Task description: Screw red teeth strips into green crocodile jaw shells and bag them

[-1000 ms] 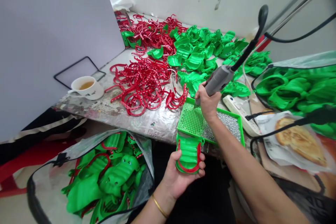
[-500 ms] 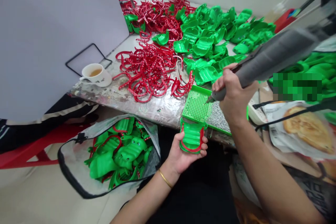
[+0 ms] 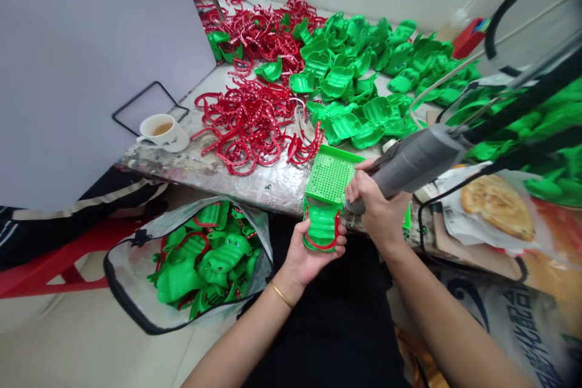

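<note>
My left hand point(image 3: 313, 268) cradles a green moulded plastic piece with a red rim point(image 3: 322, 225) in its palm, fingers curled round the sides. My right hand point(image 3: 378, 209) grips a grey rotary hand tool point(image 3: 416, 160), a black cable running off from its rear. The tool's tip sits low beside the green piece, and the fine tip itself is hard to make out. Just above both hands lies a green perforated tray point(image 3: 331, 174), its right part hidden behind my right hand.
Heaps of red perforated plastic strips point(image 3: 248, 127) and green moulded pieces point(image 3: 350, 79) cover the foil-topped table point(image 3: 254, 185). A white cup of tea point(image 3: 162, 133) stands at its left. Below lies an open bag of green pieces point(image 3: 204, 260). A flatbread package point(image 3: 495, 206) lies right.
My right hand has moved down and left from above the tray to beside the green piece, bringing the tool with it. The view has shifted slightly, and the left hand still holds the piece.
</note>
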### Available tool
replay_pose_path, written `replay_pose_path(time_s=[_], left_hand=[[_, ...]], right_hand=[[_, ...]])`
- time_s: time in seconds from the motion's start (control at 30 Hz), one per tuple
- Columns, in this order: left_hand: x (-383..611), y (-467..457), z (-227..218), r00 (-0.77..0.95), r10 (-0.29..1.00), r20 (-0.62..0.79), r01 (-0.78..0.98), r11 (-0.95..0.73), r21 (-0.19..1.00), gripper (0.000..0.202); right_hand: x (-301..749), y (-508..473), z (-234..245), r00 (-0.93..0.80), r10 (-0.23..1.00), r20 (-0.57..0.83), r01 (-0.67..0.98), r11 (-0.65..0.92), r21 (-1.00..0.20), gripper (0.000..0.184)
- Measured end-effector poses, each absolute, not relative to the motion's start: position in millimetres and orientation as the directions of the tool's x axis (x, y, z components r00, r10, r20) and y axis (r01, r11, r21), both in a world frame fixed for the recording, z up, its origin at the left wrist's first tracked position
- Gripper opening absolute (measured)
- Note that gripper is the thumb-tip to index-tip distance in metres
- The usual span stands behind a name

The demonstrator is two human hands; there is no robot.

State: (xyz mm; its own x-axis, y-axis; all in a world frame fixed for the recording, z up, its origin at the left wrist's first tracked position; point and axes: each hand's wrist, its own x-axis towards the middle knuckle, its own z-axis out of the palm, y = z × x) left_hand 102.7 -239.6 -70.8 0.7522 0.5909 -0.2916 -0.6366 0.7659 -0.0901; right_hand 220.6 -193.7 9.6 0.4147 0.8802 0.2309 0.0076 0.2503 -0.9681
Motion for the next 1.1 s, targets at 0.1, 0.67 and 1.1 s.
replay_pose_path(time_s=[0.1, 0.67, 1.1], left_hand=[[103, -240, -70, 0.752, 0.589, -0.297, -0.634, 0.769, -0.080, 0.053], [103, -238, -67, 0.744, 0.583, -0.325, -0.636, 0.768, -0.076, 0.053], [97, -239, -72, 0.783, 0.561, -0.270, -0.606, 0.785, -0.127, 0.056]], right_hand=[[221, -196, 6, 0.414, 0.883, 0.222, 0.016, 0.237, -0.971, 0.012], [218, -207, -13, 0.426, 0.879, 0.214, -0.054, 0.261, -0.964, 0.015], [247, -142, 27, 0.411, 0.850, 0.329, -0.016, 0.367, -0.930, 0.017]])
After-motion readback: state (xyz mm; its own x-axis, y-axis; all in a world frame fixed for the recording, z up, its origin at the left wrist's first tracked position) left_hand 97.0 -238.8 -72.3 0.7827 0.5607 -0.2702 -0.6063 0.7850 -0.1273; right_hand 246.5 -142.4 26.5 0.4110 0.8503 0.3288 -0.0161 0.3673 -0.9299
